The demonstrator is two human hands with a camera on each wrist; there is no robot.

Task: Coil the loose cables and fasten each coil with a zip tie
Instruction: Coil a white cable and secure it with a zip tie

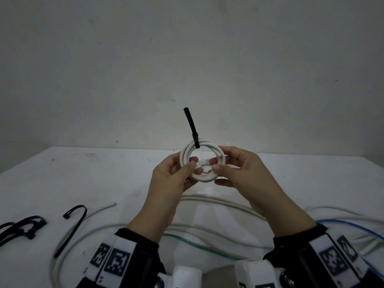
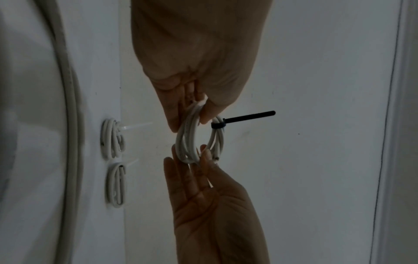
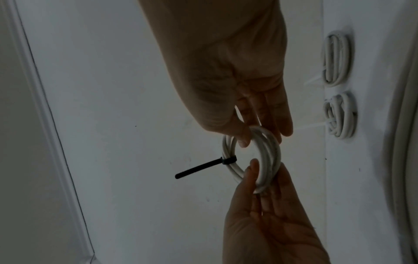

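A small coil of white cable (image 1: 204,178) is held up above the white table (image 1: 83,177), pinched at both sides. My left hand (image 1: 188,168) grips its left arc between thumb and fingers, and my right hand (image 1: 217,165) grips the right arc the same way. A black zip tie (image 1: 190,125) is cinched round the top of the coil, its long tail sticking straight up. The left wrist view shows the coil (image 2: 188,135) and the tie (image 2: 247,117). In the right wrist view the coil (image 3: 269,148) has the tie's tail (image 3: 196,167) pointing left.
Loose black zip ties (image 1: 75,220) lie at the front left of the table, more (image 1: 22,227) further left. Loose white cables (image 1: 218,202), a green one (image 1: 197,246) and a blue one (image 1: 353,225) sprawl near me. Two tied white coils (image 2: 112,139) (image 2: 115,185) lie on the table.
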